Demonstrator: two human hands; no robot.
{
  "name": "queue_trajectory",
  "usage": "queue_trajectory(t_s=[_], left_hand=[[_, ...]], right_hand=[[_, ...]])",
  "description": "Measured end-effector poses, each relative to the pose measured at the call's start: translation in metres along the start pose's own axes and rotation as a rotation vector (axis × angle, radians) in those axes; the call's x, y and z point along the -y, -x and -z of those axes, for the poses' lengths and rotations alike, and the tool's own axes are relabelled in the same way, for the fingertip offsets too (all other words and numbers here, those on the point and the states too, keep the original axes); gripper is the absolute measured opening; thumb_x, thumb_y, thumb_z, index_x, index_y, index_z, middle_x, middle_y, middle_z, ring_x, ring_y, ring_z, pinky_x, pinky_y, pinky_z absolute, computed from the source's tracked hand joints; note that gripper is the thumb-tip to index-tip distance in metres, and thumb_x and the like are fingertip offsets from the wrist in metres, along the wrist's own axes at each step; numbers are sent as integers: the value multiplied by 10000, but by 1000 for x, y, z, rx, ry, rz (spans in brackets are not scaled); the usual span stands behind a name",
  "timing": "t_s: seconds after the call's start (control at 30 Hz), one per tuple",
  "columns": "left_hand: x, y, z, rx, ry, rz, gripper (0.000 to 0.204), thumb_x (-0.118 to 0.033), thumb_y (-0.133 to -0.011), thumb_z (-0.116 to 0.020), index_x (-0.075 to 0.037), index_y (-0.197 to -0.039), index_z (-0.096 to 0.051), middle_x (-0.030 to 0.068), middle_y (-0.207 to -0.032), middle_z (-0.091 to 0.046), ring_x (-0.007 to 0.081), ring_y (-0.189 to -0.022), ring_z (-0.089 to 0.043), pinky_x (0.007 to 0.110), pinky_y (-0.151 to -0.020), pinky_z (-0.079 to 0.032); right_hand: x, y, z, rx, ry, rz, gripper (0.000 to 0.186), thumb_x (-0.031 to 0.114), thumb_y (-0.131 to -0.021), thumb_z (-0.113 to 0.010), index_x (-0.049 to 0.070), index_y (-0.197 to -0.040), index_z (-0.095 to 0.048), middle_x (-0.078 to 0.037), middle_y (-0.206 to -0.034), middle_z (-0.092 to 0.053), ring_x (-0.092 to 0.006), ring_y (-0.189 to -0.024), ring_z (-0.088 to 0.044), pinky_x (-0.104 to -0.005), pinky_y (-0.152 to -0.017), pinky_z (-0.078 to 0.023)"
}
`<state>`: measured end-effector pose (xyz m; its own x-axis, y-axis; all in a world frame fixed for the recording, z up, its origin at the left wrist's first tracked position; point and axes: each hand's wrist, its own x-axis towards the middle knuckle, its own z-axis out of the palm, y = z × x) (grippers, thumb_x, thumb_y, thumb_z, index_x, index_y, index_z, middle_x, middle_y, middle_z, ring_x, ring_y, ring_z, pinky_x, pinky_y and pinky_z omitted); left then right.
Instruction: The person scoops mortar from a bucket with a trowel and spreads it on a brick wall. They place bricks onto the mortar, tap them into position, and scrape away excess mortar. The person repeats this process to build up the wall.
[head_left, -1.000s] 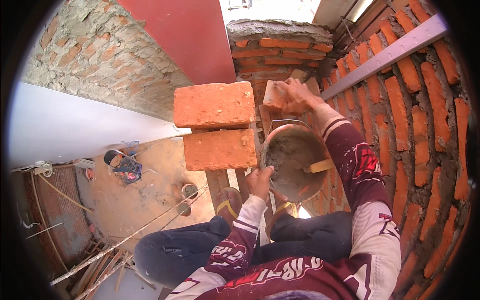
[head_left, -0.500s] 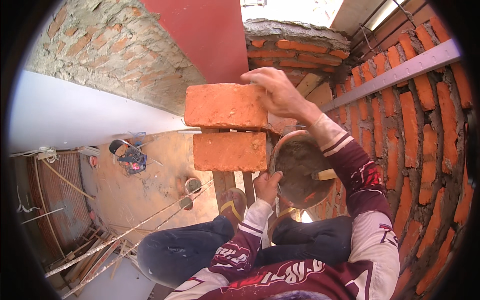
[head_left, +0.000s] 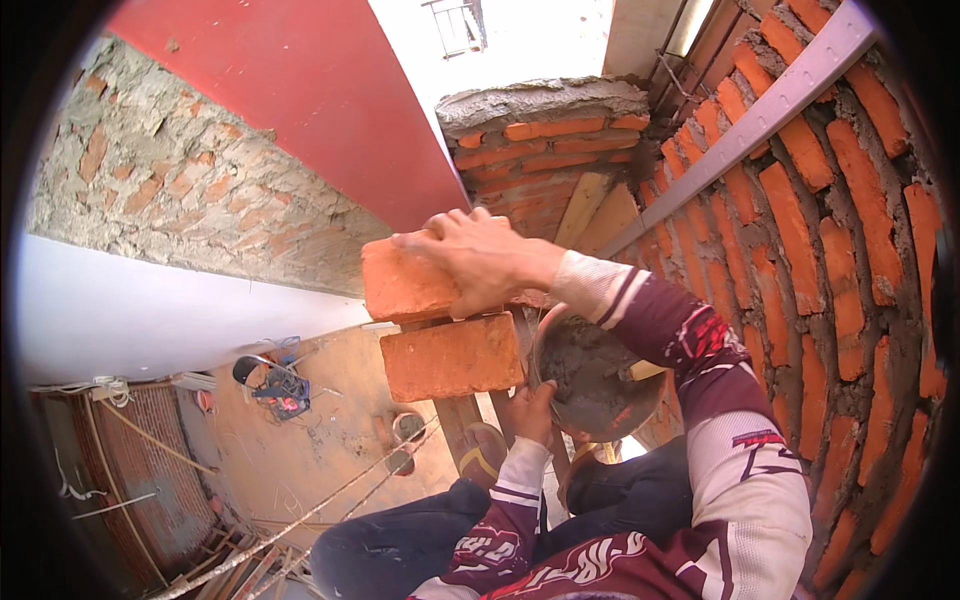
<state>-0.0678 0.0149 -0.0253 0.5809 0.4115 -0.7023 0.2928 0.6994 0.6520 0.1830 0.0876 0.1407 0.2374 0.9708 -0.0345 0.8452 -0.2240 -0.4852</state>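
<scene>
"Support?"
"Wooden planks (head_left: 457, 421) — near brick (head_left: 450, 358) and far brick (head_left: 402, 287) over them, long sides parallel. Sandalled foot (head_left: 484, 452) on them too."
"Below?"
"Tan floor (head_left: 325, 435) — dark heap with red bits (head_left: 284, 388), round containers (head_left: 408, 427) beside each other."

2 bricks (head_left: 450, 358) L of bucket (head_left: 642, 409), brick wall (head_left: 835, 260) R

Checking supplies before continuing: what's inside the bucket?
The bucket holds grey, mortar-like mix, with a pale handle showing near its right side. The right sleeve covers its upper-right edge; anything beneath the mix's surface is hidden.
</scene>
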Motion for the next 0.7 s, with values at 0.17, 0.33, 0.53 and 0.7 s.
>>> queue_trajectory(t_s=[0.17,0.33,0.53,0.7], left_hand=[[10,-5,9,-40,-105,68,280,-94,-922,-664,33,-1171,-673,63,-1066,-708,171,-957,-658,318,-907,-509],[17,-7,11,76,-2,3,299,-95,-932,-652,23,-1207,-656,52,-1077,-703,161,-961,-654,314,-905,-510],[26,-12,21,77,-68,-27,370,-87,-934,-631,27,-1286,-625,62,-1134,-700,171,-1009,-657,321,-939,-506],[34,-16,30,76,-195,-179,385,-52,-918,-637,36,-1293,-618,69,-1169,-698,179,-1036,-663,323,-965,-505]], right_hand=[[-68,45,55,-89,-68,-226,1117,303,-607,-836,103,-1588,-341,-275,-1394,-491,-412,-1279,-488,-571,-1095,-433],[-148,52,114,-150,-126,-502,1063,235,-581,-801,116,-1562,-408,-257,-1404,-479,-430,-1305,-468,-567,-1128,-431],[-193,9,129,-267,117,-418,941,199,-560,-742,255,-1476,-535,-124,-1450,-521,-357,-1400,-412,-500,-1221,-247],[-207,-33,130,-200,59,-372,885,144,-564,-719,234,-1431,-567,-147,-1401,-558,-356,-1346,-487,-487,-1145,-380]])
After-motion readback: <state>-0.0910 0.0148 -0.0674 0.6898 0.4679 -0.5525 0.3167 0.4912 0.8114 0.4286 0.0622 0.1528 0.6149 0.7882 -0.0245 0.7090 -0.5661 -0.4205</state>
